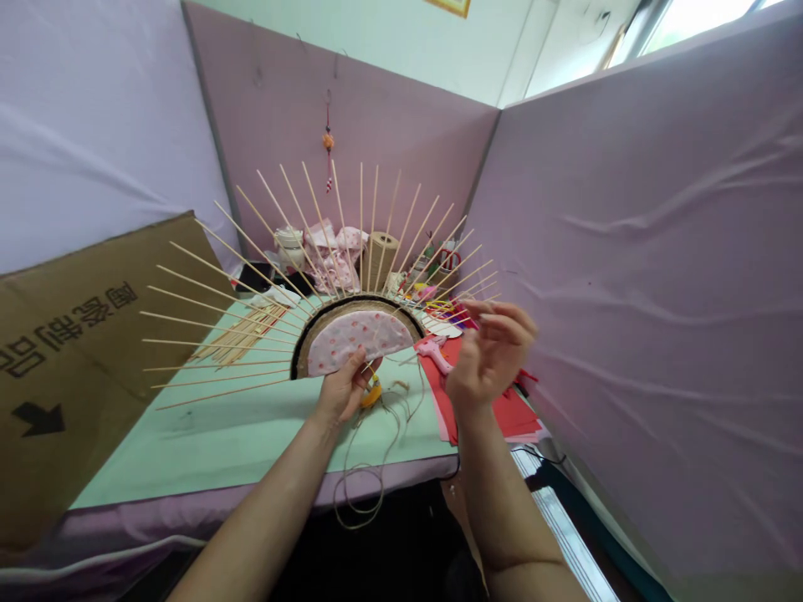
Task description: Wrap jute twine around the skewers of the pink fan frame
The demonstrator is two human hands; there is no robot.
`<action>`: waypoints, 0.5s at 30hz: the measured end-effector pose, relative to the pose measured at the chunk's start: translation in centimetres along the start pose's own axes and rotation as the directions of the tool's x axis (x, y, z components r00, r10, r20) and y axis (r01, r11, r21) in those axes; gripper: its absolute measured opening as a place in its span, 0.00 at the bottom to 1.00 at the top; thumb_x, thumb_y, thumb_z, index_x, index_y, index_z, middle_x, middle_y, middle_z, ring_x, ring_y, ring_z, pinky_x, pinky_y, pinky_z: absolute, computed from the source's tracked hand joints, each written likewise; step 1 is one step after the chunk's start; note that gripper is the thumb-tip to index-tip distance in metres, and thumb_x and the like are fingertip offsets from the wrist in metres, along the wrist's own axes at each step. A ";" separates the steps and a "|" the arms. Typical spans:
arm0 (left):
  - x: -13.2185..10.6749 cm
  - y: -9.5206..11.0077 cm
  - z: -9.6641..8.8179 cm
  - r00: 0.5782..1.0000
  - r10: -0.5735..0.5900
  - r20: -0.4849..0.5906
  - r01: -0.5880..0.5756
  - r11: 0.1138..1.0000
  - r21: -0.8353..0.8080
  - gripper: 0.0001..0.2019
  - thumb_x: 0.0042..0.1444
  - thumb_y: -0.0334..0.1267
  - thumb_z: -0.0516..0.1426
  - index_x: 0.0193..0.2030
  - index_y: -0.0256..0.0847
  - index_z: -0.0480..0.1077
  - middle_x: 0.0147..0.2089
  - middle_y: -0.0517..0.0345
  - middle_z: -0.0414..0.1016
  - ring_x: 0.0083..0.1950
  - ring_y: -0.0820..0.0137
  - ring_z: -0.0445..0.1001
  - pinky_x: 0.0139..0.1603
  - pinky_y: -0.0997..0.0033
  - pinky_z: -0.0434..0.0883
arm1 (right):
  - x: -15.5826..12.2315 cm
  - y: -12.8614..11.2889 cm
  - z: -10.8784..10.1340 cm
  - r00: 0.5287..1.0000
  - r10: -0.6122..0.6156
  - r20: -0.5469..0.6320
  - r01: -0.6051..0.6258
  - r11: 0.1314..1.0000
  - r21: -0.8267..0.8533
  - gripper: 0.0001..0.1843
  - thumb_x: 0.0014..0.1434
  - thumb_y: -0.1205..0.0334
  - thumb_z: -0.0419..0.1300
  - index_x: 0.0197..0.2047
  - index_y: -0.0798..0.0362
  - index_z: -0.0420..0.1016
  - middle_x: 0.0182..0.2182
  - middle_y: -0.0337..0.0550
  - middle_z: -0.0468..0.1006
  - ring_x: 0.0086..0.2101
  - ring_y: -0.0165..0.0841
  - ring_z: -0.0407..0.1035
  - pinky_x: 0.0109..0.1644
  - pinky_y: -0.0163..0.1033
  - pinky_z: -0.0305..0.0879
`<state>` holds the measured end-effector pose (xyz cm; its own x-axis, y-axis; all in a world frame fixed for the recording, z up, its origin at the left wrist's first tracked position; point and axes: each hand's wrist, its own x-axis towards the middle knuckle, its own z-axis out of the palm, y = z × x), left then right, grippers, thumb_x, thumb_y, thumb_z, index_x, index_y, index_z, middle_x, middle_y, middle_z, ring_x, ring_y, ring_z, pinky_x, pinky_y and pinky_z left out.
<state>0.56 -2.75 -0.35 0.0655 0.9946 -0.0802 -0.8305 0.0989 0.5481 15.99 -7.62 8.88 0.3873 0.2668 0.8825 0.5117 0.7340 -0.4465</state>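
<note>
My left hand point(344, 391) grips a half-round craft piece point(360, 339) by its straight lower edge, thumb in front. White fabric with pink spots covers its middle, with a brown twine band and a black band around the curve. Thin wooden sticks point(226, 319) fan outward from the rim. Loose twine point(400, 428) hangs in loops below, over the table's front edge. Behind my left fingers lies a yellow-orange roll point(372, 393). My right hand point(493, 355) is raised to the right of the piece, fingers curled toward the thumb; what they hold, if anything, is hard to make out.
A pink glue gun point(439, 358) and red sheets point(518, 418) lie at the right. Spare sticks point(251, 334) rest at the left. Behind stand a twine spool point(381, 255), pink spotted fabric point(329, 263) and a white jar point(289, 247). A cardboard panel point(119, 376) borders the left.
</note>
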 end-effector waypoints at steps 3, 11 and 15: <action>0.1 0.1 0.0 1.000 0.018 -0.020 -0.019 1.000 -0.024 0.08 0.46 0.28 0.67 0.30 0.39 0.72 0.32 0.61 0.78 0.37 0.73 0.78 0.48 0.67 0.76 | 0.1 0.4 -1.2 0.903 0.429 -0.022 -0.388 0.838 0.384 0.10 0.56 0.66 0.53 0.42 0.46 0.63 0.42 0.42 0.70 0.44 0.34 0.72 0.52 0.48 0.68; 0.2 0.3 0.1 0.999 0.041 -0.019 -0.041 0.998 -0.036 0.07 0.47 0.27 0.66 0.29 0.40 0.72 0.32 0.62 0.78 0.36 0.74 0.78 0.48 0.67 0.76 | -0.6 4.2 -2.3 0.403 0.841 0.361 -0.788 0.118 0.605 0.07 0.50 0.60 0.63 0.32 0.51 0.70 0.31 0.38 0.76 0.34 0.30 0.72 0.40 0.40 0.71; 0.1 0.3 0.1 0.998 0.057 -0.021 -0.057 0.998 -0.035 0.07 0.47 0.27 0.66 0.30 0.40 0.72 0.32 0.62 0.78 0.35 0.74 0.78 0.48 0.67 0.76 | -1.3 4.8 -2.0 0.482 0.784 0.390 -0.798 0.210 0.564 0.13 0.49 0.58 0.68 0.31 0.51 0.67 0.25 0.32 0.71 0.28 0.26 0.69 0.37 0.37 0.72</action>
<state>0.35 -2.63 -0.11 0.0064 0.9977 -0.0668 -0.8519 0.0405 0.5221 19.46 -5.73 5.27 0.2886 0.9481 0.1332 -0.6345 0.2937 -0.7149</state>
